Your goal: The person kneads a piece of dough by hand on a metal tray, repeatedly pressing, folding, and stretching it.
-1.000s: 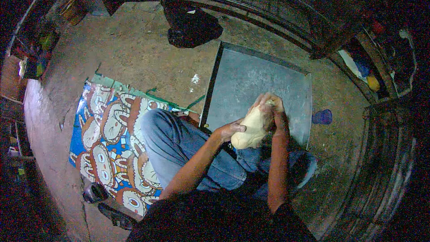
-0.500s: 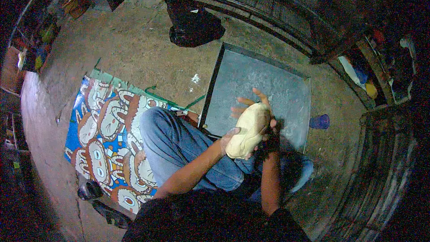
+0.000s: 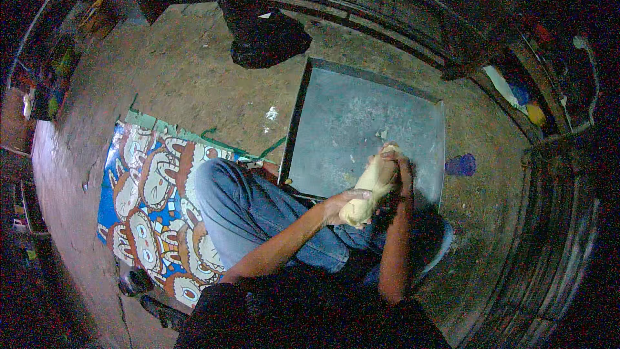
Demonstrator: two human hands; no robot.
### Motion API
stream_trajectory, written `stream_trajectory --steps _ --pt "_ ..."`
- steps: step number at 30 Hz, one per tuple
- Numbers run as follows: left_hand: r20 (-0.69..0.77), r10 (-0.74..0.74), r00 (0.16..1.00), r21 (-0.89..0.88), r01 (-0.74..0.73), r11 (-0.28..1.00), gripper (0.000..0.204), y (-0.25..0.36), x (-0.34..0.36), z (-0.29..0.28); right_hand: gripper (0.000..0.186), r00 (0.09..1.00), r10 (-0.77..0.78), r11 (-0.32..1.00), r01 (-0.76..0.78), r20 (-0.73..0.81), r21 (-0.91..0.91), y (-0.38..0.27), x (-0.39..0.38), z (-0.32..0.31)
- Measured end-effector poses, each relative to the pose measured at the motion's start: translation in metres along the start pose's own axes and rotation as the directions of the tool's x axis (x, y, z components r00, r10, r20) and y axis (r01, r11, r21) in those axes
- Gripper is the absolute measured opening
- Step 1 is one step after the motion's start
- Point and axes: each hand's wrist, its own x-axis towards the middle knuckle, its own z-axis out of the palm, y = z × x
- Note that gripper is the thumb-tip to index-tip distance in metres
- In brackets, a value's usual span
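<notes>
A long, pale yellow lump of dough [image 3: 371, 184] is held tilted over the near edge of a shallow metal tray [image 3: 336, 100]. My left hand [image 3: 342, 207] grips its lower end, the thumb lying across the top. Around the upper end, my right hand [image 3: 395, 161] is closed, and that part of the dough looks squeezed narrower. Some fingers of both hands are hidden by the dough and by shadow. Whitish powder and small pale bits mark the tray's bottom.
Left of my bent knee lies a mat [image 3: 145, 213] printed with cartoon figures. A black plastic bag [image 3: 268, 42] rests on the concrete floor beyond. Right of the tray stands a purple cup [image 3: 460, 165]. Dark sandals [image 3: 161, 313] lie at lower left, and slatted panels border the right.
My right hand, earlier spread open behind the dough, has closed around its upper end. The dough has become longer and thinner. My left hand keeps its grip on the lower end.
</notes>
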Motion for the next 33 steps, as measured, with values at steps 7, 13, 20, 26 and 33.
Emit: stream_trajectory --steps 7,13,20,26,33 --pt "0.038 0.011 0.999 -0.089 -0.007 0.996 0.035 -0.017 0.008 0.004 0.068 1.000 -0.004 1.000 0.004 -0.017 -0.001 -0.012 0.013 -0.017" --pt "0.098 0.019 0.995 -0.130 -0.006 0.991 0.030 -0.024 0.002 0.009 0.062 0.999 -0.007 1.000 0.007 -0.040 0.002 -0.014 0.017 -0.030" --pt "0.041 -0.015 0.999 -0.174 0.022 0.984 0.032 -0.028 -0.006 0.021 0.056 0.998 -0.008 1.000 0.007 -0.055 -0.017 -0.024 0.031 -0.042" --pt "0.126 0.043 0.991 -0.164 -0.022 0.986 0.034 -0.038 -0.010 0.018 0.050 0.997 -0.007 1.000 0.005 -0.076 -0.026 -0.031 0.035 -0.053" --pt "0.192 0.085 0.978 -0.235 -0.039 0.971 0.029 -0.033 -0.019 0.033 0.044 0.997 -0.004 0.999 0.001 -0.082 -0.036 -0.035 0.047 -0.058"
